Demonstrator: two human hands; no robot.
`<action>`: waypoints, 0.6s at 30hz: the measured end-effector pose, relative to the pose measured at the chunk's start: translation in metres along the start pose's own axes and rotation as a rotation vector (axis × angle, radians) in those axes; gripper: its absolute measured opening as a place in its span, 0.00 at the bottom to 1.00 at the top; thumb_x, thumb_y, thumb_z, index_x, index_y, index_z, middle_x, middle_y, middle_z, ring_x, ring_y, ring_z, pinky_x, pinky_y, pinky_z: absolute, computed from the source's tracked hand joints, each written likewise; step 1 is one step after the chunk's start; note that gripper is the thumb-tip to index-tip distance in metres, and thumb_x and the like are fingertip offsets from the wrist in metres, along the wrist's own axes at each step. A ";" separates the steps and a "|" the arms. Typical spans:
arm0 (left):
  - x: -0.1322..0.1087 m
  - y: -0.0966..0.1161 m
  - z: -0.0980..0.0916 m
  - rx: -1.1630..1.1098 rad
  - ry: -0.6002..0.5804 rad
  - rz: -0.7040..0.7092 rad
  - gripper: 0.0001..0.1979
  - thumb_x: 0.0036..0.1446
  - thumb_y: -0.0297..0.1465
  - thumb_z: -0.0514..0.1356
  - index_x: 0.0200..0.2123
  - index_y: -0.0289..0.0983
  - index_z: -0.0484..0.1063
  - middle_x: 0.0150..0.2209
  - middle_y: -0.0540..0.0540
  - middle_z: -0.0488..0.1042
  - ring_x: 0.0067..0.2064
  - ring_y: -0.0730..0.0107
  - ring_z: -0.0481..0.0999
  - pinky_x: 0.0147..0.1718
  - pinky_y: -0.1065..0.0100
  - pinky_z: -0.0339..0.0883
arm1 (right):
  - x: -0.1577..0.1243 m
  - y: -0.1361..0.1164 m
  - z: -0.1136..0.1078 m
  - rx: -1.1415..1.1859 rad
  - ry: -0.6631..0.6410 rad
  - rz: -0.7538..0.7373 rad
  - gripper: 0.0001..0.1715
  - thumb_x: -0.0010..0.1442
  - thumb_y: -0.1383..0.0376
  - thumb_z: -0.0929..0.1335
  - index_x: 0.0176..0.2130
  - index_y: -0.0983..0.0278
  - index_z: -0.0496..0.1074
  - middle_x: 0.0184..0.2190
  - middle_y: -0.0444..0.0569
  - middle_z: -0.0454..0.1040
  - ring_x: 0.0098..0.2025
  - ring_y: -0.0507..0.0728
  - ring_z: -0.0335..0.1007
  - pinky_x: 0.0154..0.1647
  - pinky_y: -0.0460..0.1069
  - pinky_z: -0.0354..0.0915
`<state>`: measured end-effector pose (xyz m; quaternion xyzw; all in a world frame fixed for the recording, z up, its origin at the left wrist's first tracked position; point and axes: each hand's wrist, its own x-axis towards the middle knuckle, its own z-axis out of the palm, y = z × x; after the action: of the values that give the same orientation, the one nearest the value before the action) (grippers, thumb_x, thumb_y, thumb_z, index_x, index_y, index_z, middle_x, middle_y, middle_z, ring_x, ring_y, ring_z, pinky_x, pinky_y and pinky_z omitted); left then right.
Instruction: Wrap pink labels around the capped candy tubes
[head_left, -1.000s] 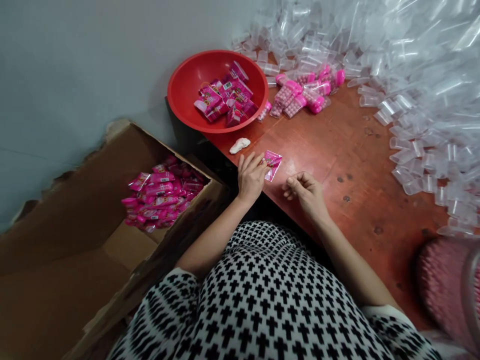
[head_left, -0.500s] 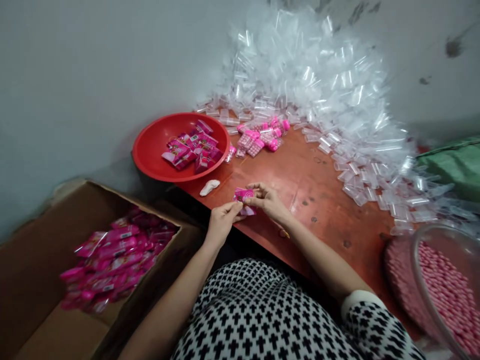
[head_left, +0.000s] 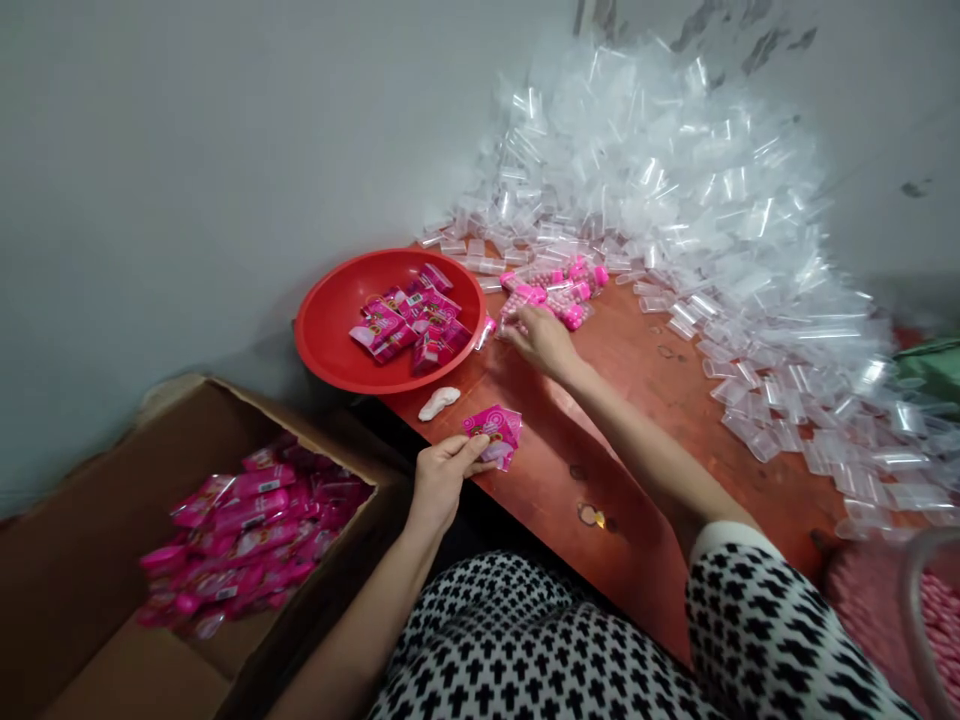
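My left hand [head_left: 442,480] pinches a flat pink printed wrapper [head_left: 501,428] between thumb and fingers, just over the table's front edge. Farther back, my right hand [head_left: 546,342] is at the near side of a small heap of clear bottles with pink caps [head_left: 559,290], filled with pink balls. Its fingers curl down around one of these bottles, largely hidden under the hand. Left of the heap, a red bowl [head_left: 319,345] holds several pink printed packets [head_left: 416,315].
A crumpled white piece [head_left: 439,403] lies by the bowl. Clear plastic tubes [head_left: 675,200] pile against the wall. At left, a cardboard box [head_left: 90,520] contains pink packaged bottles [head_left: 247,530]. A tub of pink balls [head_left: 874,600] stands at right on the reddish table [head_left: 637,430].
My right hand has left the wrapper and moved back to the capped bottles. The wrapper stays in my left hand, now showing its face. The view has shifted slightly.
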<state>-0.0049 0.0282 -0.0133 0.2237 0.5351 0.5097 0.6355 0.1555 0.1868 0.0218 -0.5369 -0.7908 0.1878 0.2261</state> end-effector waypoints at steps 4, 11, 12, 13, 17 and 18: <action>0.007 -0.002 -0.002 0.067 0.027 0.020 0.18 0.33 0.41 0.74 0.21 0.31 0.79 0.21 0.47 0.76 0.25 0.71 0.77 0.28 0.71 0.77 | 0.072 0.031 -0.004 -0.378 0.064 0.090 0.26 0.66 0.52 0.59 0.56 0.63 0.68 0.65 0.57 0.58 0.67 0.73 0.46 0.63 0.74 0.42; 0.014 -0.009 -0.002 0.118 0.073 0.036 0.16 0.36 0.40 0.73 0.22 0.32 0.79 0.22 0.48 0.77 0.25 0.71 0.77 0.29 0.72 0.76 | 0.063 0.057 -0.011 -0.390 -0.141 0.107 0.33 0.63 0.44 0.58 0.57 0.58 0.67 0.63 0.55 0.61 0.65 0.72 0.49 0.57 0.72 0.57; 0.014 -0.009 -0.003 0.127 0.074 0.029 0.16 0.36 0.40 0.72 0.22 0.32 0.79 0.22 0.47 0.77 0.26 0.70 0.77 0.29 0.72 0.76 | 0.048 0.058 -0.013 -0.402 -0.136 0.079 0.32 0.63 0.44 0.58 0.57 0.58 0.67 0.63 0.55 0.61 0.65 0.71 0.50 0.57 0.71 0.58; 0.015 -0.009 -0.003 0.135 0.072 0.020 0.16 0.37 0.40 0.72 0.22 0.32 0.79 0.23 0.47 0.77 0.26 0.69 0.77 0.30 0.71 0.76 | 0.031 0.058 -0.015 -0.411 -0.138 0.058 0.32 0.63 0.45 0.58 0.58 0.58 0.67 0.63 0.54 0.61 0.65 0.71 0.50 0.57 0.71 0.58; 0.014 -0.009 -0.006 0.148 0.081 0.012 0.15 0.38 0.40 0.72 0.22 0.33 0.78 0.23 0.47 0.77 0.27 0.67 0.77 0.32 0.68 0.77 | -0.027 0.056 -0.033 -0.416 -0.221 0.023 0.34 0.62 0.43 0.60 0.60 0.58 0.65 0.66 0.53 0.59 0.67 0.71 0.48 0.60 0.70 0.54; 0.014 -0.009 -0.006 0.150 0.088 0.016 0.15 0.37 0.39 0.72 0.21 0.33 0.78 0.22 0.48 0.76 0.26 0.68 0.77 0.31 0.68 0.77 | -0.033 0.055 -0.040 -0.398 -0.251 0.009 0.33 0.63 0.44 0.60 0.59 0.58 0.67 0.65 0.53 0.60 0.66 0.70 0.51 0.60 0.68 0.55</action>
<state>-0.0078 0.0355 -0.0295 0.2523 0.5974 0.4827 0.5886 0.2305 0.1779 0.0199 -0.5468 -0.8318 0.0943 0.0151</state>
